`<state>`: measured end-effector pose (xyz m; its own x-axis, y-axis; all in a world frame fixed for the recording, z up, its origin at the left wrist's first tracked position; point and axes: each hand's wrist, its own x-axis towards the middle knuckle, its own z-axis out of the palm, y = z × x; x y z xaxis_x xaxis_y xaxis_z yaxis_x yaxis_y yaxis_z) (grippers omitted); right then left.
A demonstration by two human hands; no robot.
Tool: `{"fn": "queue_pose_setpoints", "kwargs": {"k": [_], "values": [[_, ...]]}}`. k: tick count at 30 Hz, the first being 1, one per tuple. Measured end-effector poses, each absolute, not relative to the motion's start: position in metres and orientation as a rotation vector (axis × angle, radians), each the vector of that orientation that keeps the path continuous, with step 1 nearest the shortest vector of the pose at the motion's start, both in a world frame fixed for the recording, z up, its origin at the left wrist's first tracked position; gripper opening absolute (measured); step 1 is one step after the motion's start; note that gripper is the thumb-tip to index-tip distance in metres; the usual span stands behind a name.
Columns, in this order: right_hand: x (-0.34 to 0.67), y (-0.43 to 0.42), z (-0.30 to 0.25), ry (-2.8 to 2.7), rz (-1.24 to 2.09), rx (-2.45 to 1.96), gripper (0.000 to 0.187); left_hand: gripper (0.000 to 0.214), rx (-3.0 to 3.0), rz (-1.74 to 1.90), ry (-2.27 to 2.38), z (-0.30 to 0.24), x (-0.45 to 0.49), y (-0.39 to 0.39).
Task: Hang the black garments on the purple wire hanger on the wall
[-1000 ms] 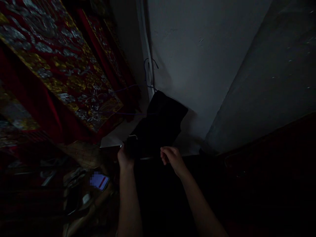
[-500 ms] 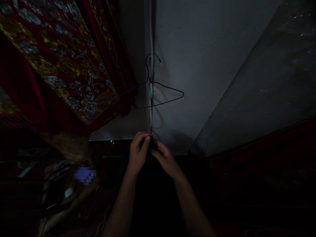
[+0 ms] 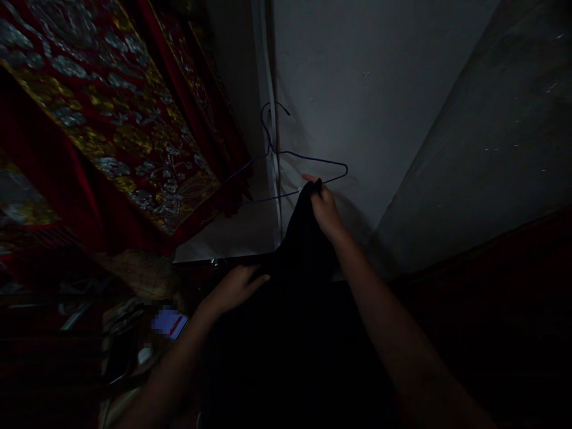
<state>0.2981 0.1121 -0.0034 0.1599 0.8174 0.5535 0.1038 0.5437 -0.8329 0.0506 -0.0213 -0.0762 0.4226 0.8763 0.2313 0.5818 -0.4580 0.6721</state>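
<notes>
My right hand (image 3: 325, 205) is closed on a raised corner of a black cloth garment (image 3: 306, 238), just in front of the bottom bar of a dark wire clothes hanger (image 3: 308, 158). One finger reaches out past the cloth. Lower and to the left, my left hand (image 3: 239, 287) has its fingers and thumb around another part of the same cloth. The hanger hangs by a pale vertical cord or strip (image 3: 270, 89) along the wall. In the dark the garment's shape merges with the shadows, so its exact kind cannot be made out.
Red cloth with gold and silver embroidery (image 3: 111, 119) hangs at the left. Below it, a lit phone (image 3: 172, 323) and a small white object (image 3: 145, 356) lie on a cluttered surface. A pale wall (image 3: 339, 77) stands ahead, with a shiny clear sheet (image 3: 482, 131) at the right.
My right hand has risen with the black cloth to the hanger's bottom bar. My left hand has moved down and left, so the hands are now apart. The view has shifted slightly.
</notes>
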Motion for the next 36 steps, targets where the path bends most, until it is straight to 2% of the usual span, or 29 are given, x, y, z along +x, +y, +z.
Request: {"fn": "queue_pose_setpoints", "kwargs": {"k": [3,8,12,16,19,23,25,28,31,33,36], "values": [[0.298,0.137,-0.013,-1.447,0.649,-1.082,0.027,0.023,2.326,0.718,1.390,-0.063,0.041,-0.007],[0.321,0.127,-0.016,-1.551,0.513,-1.202,0.034,0.023,2.323,0.372,1.764,-0.047,0.011,0.013],[0.337,0.112,-0.006,-1.559,0.385,-1.235,0.036,0.021,2.396,0.720,1.749,-0.015,-0.012,0.027],[0.334,0.104,-0.002,-1.554,0.384,-1.228,0.036,0.019,2.421,1.115,1.672,0.026,-0.012,0.035],[0.324,0.094,-0.003,-1.546,0.416,-1.209,0.036,0.015,2.498,1.273,1.537,0.050,0.006,0.038],[0.313,0.078,-0.003,-1.601,0.483,-1.167,0.041,0.030,2.546,1.435,1.468,0.069,0.034,0.054],[0.314,0.072,0.000,-1.625,0.449,-1.109,0.042,0.031,2.560,1.466,1.430,0.073,0.041,0.066],[0.332,0.070,0.011,-1.510,0.253,-1.019,0.029,0.026,2.621,1.396,1.404,0.076,0.038,0.081],[0.367,0.077,0.026,-1.235,0.025,-1.036,0.045,0.026,2.684,1.327,1.447,0.080,0.027,0.086],[0.392,0.083,0.037,-1.212,0.022,-1.100,0.046,0.025,2.724,1.316,1.473,0.083,0.021,0.084],[0.420,0.082,0.055,-1.458,0.221,-1.144,0.048,0.025,2.746,1.339,1.521,0.085,0.016,0.081]]}}
